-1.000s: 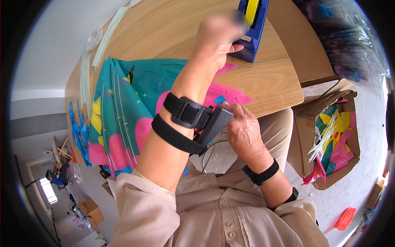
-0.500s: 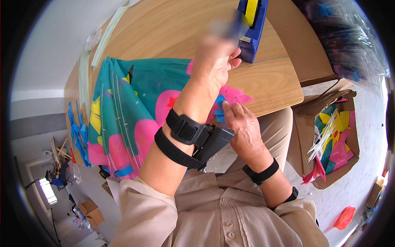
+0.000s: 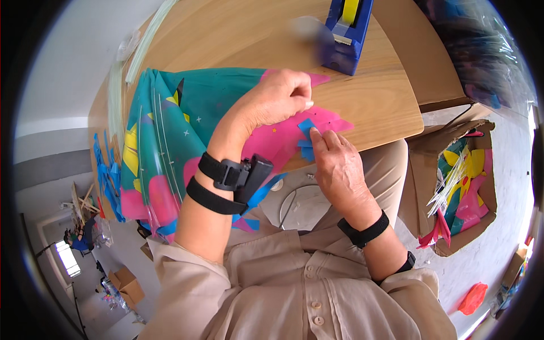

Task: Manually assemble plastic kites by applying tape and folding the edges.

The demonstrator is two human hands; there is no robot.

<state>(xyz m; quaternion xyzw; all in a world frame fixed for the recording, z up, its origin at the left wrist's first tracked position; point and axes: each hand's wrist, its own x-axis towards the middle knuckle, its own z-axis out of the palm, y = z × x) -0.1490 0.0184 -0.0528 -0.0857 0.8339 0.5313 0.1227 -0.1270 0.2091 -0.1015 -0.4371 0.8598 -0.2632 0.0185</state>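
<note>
I see the printed sheet (image 3: 218,93) spread across the wooden surface (image 3: 385,96). I take the step in hand as steadying a small blue piece (image 3: 306,126) at the sheet's pink right end, where my right hand (image 3: 341,170) pinches it. My left hand (image 3: 280,97) hangs above the sheet with fingers curled in; I can't tell whether they hold anything. I judge that the next move calls for a flat, unshifting edge there.

The tape dispenser (image 3: 343,61) stands just beyond the sheet's right end, blue ribbons (image 3: 113,181) lie left of the sheet, and an open carton (image 3: 422,170) sits off to its right. The strapped device (image 3: 258,173) and left forearm hide part of the sheet from me.
</note>
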